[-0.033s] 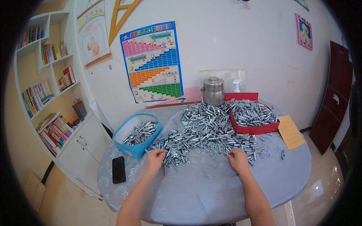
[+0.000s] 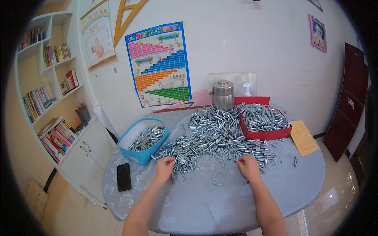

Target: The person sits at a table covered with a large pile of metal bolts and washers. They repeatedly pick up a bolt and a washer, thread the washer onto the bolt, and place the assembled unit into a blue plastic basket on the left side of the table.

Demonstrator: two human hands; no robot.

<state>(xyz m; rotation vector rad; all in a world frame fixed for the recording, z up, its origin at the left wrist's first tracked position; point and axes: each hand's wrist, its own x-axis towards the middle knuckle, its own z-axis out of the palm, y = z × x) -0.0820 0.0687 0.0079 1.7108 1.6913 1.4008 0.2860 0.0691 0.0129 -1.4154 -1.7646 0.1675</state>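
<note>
A large heap of silvery metal bolts or sleeve-like pins (image 2: pixel 214 131) covers the middle of the table, with small washers or nuts (image 2: pixel 215 180) scattered along its near side. At the heap's near left edge, my left hand (image 2: pixel 164 169) is closed, thumb and fingers pinched together. Whatever it holds is too small to make out. My right hand (image 2: pixel 249 168) is also closed in a pinch at the near right edge of the heap. A thin bright metal bit shows at its fingertips, but its kind is unclear.
Left of the heap stands a blue box (image 2: pixel 147 154) partly filled with metal pieces; a red box (image 2: pixel 267 135) at right is heaped with more. A black phone (image 2: pixel 124 177), a steel canister (image 2: pixel 223 96), a white spray bottle (image 2: pixel 247 89) and a yellow paper (image 2: pixel 304 138) surround them.
My left hand has shifted slightly to the right, toward the heap. My right hand stays in nearly the same place.
</note>
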